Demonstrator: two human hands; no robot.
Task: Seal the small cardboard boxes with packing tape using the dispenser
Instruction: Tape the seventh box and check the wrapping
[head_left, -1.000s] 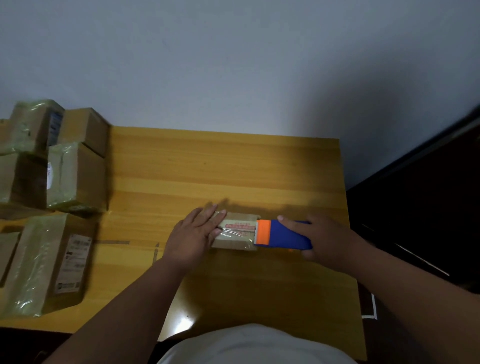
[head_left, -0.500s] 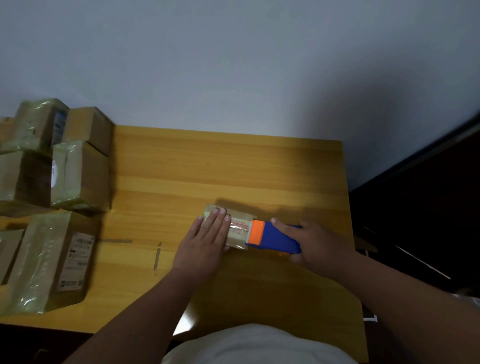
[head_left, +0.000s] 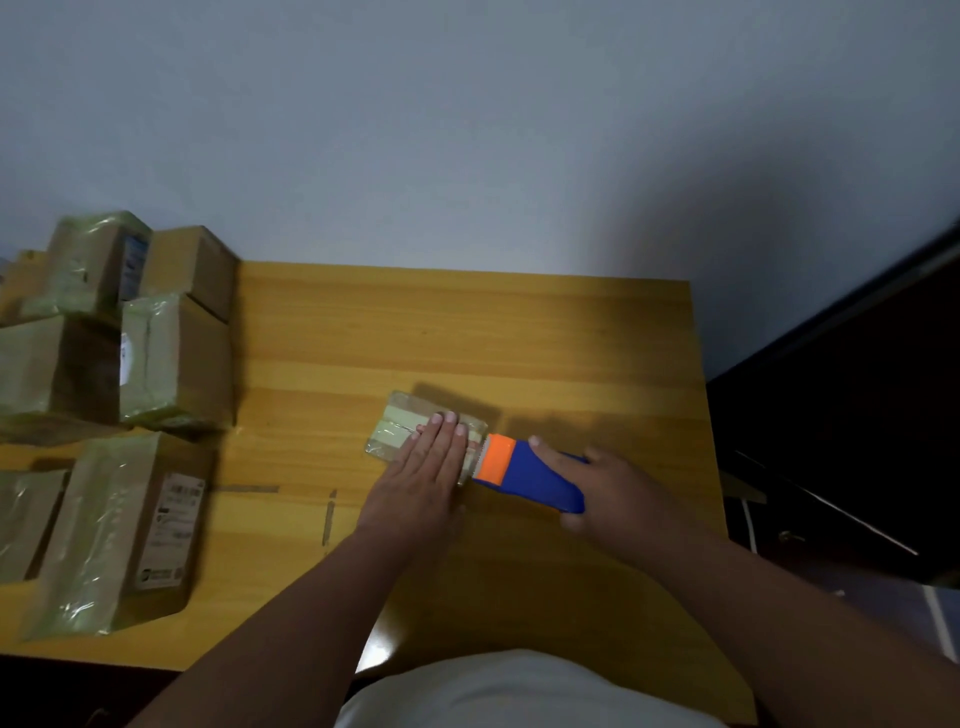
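Note:
A small flat cardboard box (head_left: 397, 431) lies in the middle of the wooden table (head_left: 467, 332), its top covered with shiny tape. My left hand (head_left: 423, 475) presses flat on the box's right half, fingers straight. My right hand (head_left: 615, 488) grips the blue tape dispenser (head_left: 535, 475), whose orange head and toothed blade sit against the box's right end. The box's right part is hidden under my left hand.
Several taped cardboard boxes (head_left: 156, 358) are stacked at the table's left edge, and a larger labelled one (head_left: 124, 530) lies nearer me. Dark tape marks (head_left: 327, 517) sit on the wood left of my left arm. A dark cabinet (head_left: 857, 415) stands to the right.
The box has turned slightly and more of its left end shows. My left hand slid right along the top, and the dispenser shifted left and tilted at the right end.

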